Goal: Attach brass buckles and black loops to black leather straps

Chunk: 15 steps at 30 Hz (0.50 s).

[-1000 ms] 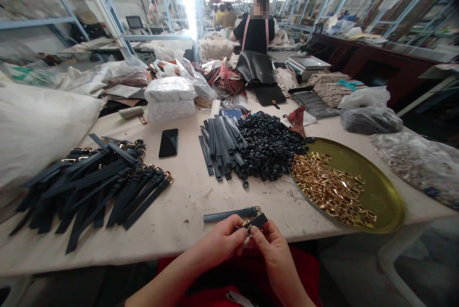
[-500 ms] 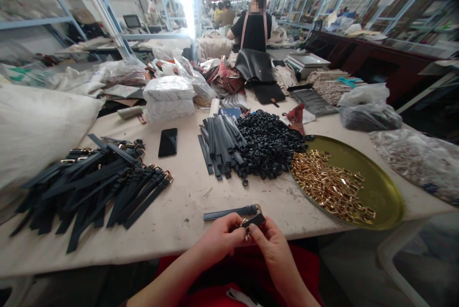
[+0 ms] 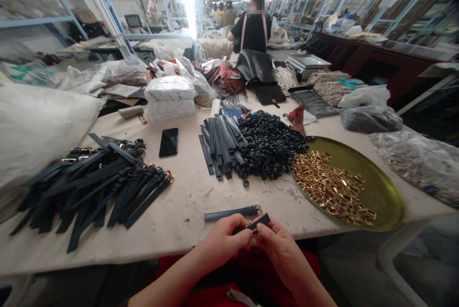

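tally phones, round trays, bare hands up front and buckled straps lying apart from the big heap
Phone: 1
Round tray: 1
Left hand and right hand: 2
Buckled strap lying apart: 1
Total: 5

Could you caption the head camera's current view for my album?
Left hand and right hand hold a dark strap, a tray of golden buckles to the right.
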### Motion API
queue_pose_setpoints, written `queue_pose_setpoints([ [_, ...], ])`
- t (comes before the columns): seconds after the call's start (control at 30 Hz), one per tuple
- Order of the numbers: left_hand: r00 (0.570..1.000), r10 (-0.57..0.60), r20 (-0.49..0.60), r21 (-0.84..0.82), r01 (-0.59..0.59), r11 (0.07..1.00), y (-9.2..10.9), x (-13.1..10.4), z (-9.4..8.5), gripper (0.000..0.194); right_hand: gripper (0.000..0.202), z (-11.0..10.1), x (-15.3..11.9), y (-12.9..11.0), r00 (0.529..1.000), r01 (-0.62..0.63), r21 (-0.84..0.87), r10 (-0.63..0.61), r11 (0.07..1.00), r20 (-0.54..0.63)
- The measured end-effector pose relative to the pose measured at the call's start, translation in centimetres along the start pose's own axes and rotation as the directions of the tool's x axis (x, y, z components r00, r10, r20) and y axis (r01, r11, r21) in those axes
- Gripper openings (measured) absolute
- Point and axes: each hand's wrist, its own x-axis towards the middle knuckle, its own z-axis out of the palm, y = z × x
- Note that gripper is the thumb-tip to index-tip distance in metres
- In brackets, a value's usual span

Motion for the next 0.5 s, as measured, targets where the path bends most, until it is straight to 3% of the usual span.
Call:
queue_pose_setpoints([
  [0.1,0.999,-0.007,-0.045,0.032,0.009,0.999,0.0,0.1,0.3,0.021,0.021,0.0,0.2,0.4,0.999,0.039,-0.026,-0.039,0.999,-0.016],
  [0.2,0.994,0.006,-0.112,0.130,0.009,0.991,-0.1,0.2,0.6,0.023,0.023,-0.2,0.2,1.1,0.964,0.181,-0.316,-0.232,0.931,-0.133],
  [0.33,0.981,0.066,-0.180,0.214,-0.027,0.976,-0.6,0.3,1.0,0.025,0.022,-0.6,0.2,1.7,0.893,0.214,-0.598,-0.403,0.772,-0.201],
  [0.4,0.977,0.069,-0.204,0.264,-0.014,0.965,-0.9,0.2,1.1,0.024,0.022,-0.9,0.4,1.6,0.911,0.206,-0.610,-0.377,0.765,-0.166],
  [0.5,0.976,0.063,-0.209,0.350,0.015,0.936,-1.0,0.1,1.2,0.024,0.023,-1.3,0.8,1.2,0.976,0.144,-0.471,-0.205,0.870,-0.080],
])
